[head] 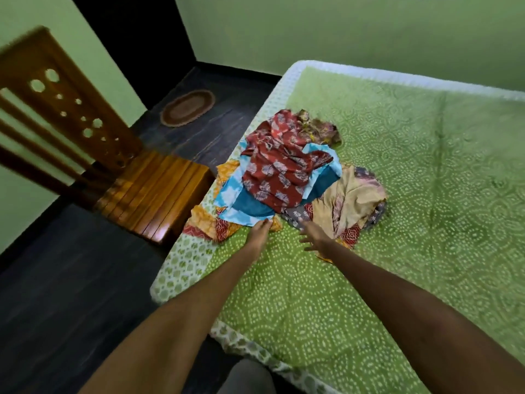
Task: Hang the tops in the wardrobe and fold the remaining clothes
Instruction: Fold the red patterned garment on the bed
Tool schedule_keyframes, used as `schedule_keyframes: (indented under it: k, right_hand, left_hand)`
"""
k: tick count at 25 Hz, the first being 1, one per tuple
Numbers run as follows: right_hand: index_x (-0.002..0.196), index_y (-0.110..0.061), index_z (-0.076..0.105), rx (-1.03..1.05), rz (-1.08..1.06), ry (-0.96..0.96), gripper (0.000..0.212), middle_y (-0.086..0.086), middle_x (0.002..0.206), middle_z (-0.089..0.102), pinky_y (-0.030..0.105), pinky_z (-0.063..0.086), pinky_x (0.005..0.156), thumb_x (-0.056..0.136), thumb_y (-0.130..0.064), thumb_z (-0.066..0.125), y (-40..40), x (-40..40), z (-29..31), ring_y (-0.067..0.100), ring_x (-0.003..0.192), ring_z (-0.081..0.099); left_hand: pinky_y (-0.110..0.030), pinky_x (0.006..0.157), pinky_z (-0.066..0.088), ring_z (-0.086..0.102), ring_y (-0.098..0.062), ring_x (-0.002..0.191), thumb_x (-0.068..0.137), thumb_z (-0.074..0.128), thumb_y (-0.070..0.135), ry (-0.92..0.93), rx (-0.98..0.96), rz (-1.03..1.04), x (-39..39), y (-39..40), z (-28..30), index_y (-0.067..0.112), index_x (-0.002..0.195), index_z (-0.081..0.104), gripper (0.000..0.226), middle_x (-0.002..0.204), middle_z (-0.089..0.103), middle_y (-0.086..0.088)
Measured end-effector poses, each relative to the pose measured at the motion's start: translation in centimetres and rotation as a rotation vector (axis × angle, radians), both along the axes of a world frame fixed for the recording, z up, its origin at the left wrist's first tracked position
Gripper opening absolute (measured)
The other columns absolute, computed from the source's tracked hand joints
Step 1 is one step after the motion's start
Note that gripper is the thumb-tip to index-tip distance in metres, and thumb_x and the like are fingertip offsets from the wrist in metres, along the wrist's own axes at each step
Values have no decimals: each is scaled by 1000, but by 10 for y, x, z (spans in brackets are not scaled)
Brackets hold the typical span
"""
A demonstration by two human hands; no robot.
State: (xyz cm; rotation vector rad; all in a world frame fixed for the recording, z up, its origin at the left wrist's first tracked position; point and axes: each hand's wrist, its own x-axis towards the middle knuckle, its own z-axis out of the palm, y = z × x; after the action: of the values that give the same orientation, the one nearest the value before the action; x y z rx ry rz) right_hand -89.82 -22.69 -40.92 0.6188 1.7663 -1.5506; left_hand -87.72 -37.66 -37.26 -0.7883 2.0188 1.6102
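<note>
Clothes pile [287, 172] on bed [426, 194]; left hand [260, 230] touching blue cloth [244, 203], right hand [315, 237] spread.

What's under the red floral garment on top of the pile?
Under the red floral garment lies a blue and white cloth, its edge at the left hand. Orange fabric shows lower. The rest is covered.

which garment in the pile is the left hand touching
The blue tie-dye garment: the left hand touches its near edge. The red printed one lies on top, farther away.
</note>
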Motion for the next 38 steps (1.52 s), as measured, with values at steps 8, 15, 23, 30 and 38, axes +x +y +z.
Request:
schedule_keyframes:
  k: [8,15,23,30,38]
  right_hand:
    - [130,-5,42,50,-157,-212,38,13,131,47,36,43,76,100,-29,41,-64,-42,-76,29,99,54]
    - [125,-2,46,474,-144,338,37,17,128,51,40,42,99,93,-17,54,-37,-212,-124,24,111,50]
    - [118,-12,58,701,410,539,28,11,114,64,36,48,87,92,-11,50,-52,-287,-140,20,93,62]
    - [109,-5,61,539,565,537,22,16,111,62,30,42,80,91,-8,50,-81,-148,-137,29,102,58]
    - [114,-5,58,761,208,382,26,17,115,61,38,43,88,91,-12,49,-29,-310,-150,34,109,56]
  left_hand:
    - [-42,81,48,54,-41,110,97,49,12,-211,-38,-48,-79,-67,-115,1,136,44,42,134,47,-30]
    - [-39,103,36,45,-31,127,95,51,11,-156,-46,-39,-137,-74,-175,-1,137,43,44,139,47,-15]
    - [-31,96,42,50,-26,121,97,49,19,4,34,43,-186,-72,-181,5,132,49,38,133,53,-13]
    - [-38,99,45,55,-20,109,96,51,27,-13,77,130,-204,-52,-162,10,126,54,35,123,58,-7]
    - [-34,93,46,54,-17,105,97,49,24,16,115,115,-194,-47,-175,7,126,54,34,120,58,-7]
